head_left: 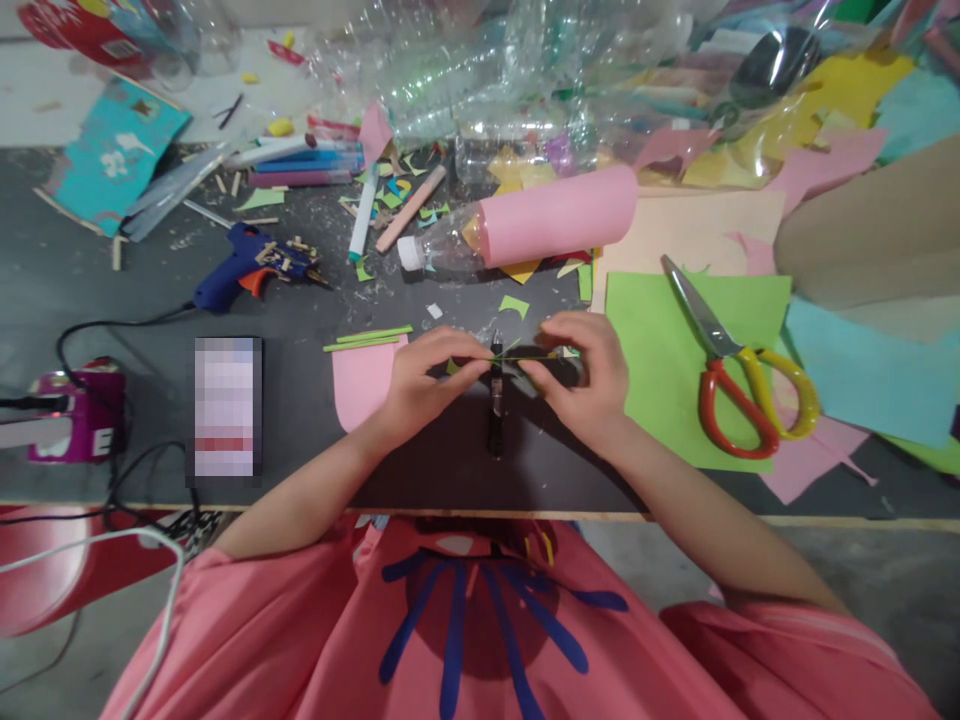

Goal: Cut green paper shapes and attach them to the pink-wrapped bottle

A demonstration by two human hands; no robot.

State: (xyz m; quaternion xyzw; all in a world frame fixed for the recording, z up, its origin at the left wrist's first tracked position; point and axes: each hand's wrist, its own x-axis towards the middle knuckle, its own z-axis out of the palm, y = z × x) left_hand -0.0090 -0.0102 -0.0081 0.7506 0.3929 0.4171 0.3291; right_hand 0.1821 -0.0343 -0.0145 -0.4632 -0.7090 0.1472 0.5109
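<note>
My left hand pinches one end of a thin green paper strip between thumb and fingertips. At the strip's other side, my right hand is closed with its thumb and finger on it. Below the strip a black pen lies on the dark table. Beside my left hand is a pink paper piece with rounded lower corners, and thin green rolled strips lie along its top edge. A small green scrap rests just beyond my hands.
Red-and-yellow-handled scissors lie on green paper at right. A pink-wrapped bottle lies ahead, before clear plastic bottles. A blue glue gun, its cord, a phone and a purple power adapter occupy the left.
</note>
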